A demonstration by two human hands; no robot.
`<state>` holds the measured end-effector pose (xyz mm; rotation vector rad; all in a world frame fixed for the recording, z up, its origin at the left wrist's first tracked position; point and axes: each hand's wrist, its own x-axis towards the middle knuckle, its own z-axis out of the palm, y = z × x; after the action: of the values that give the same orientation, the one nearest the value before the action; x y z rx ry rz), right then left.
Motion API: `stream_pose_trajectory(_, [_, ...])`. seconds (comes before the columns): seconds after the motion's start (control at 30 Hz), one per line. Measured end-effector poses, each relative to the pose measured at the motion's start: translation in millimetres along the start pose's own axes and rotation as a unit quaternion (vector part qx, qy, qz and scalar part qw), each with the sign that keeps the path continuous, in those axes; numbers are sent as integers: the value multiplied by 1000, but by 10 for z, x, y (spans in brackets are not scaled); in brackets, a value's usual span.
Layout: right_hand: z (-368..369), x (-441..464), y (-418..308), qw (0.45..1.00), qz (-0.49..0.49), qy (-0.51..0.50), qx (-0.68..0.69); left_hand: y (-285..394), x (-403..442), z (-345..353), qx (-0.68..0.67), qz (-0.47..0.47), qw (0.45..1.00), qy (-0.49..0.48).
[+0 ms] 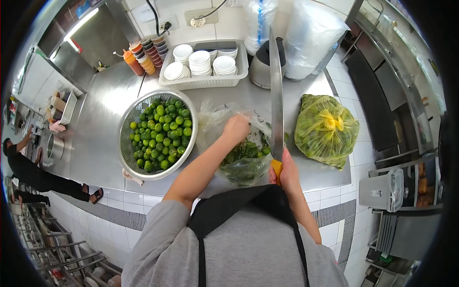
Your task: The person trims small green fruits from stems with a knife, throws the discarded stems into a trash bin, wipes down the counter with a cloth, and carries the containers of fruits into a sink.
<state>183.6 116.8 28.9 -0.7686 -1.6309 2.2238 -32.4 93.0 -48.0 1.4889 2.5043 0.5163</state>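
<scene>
My right hand (288,172) is closed around the yellow handle of a large knife (277,110), whose long blade points up and away from me. My left hand (237,128) is closed at the upper part of an open clear plastic bag (239,172); what its fingers pinch is hard to make out. Inside the bag lie green leaves and a few small green citrus fruits (266,150). Left of the bag, a metal colander (125,143) holds several green citrus fruits (160,129). A tied bag of greens (326,131) with a yellow knot sits to the right.
Behind the bag stand a white basket (205,83) of small white cups, sauce bottles (132,62), a kettle (260,67) and plastic-wrapped stacks (313,40). The steel counter (98,124) ends near my body. Another person (36,170) is at the far left.
</scene>
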Motion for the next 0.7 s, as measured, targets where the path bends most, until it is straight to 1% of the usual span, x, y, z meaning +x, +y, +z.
stream_pose_trajectory(0.03, [-10,-3,-3,1000,-2,2,-20,49,-27,-99,-6,-15,1000,-17])
stream_pose_trajectory(0.07, [-16,-9,-14,1000,0,5,-20,82,-107,-201,-96,-11,995,-23])
stream_pose_trajectory(0.13, [-6,-45,-15,1000,10,12,-16,105,-380,-395,-273,-10,961,-42])
stream_pose_trajectory(0.17, [0,-48,0,1000,7,10,-16,101,-507,-430,-441,-41,894,-72])
stream_pose_trajectory(0.2, [8,-32,8,1000,3,5,-17,90,-630,-458,-594,-74,795,-96])
stream_pose_trajectory(0.23, [23,-10,14,1000,-1,-2,-19,85,-728,-471,-727,-106,669,-113])
stream_pose_trajectory(0.33, [96,42,25,998,18,-31,-46,85,-927,-471,-821,-86,557,-91])
stream_pose_trajectory(0.43, [202,31,-11,999,-4,-42,-31,120,-1022,-477,-823,-76,559,-71])
stream_pose_trajectory(0.53, [210,34,54,992,-67,-61,-84,202,-1046,-528,-824,-81,556,-69])
stream_pose_trajectory(0.63, [182,96,203,966,-152,-35,-207,168,-1049,-406,-830,-88,546,-64])
stream_pose_trajectory(0.7, [187,95,212,953,-174,-22,-249,222,-1061,-397,-813,-87,574,-54])
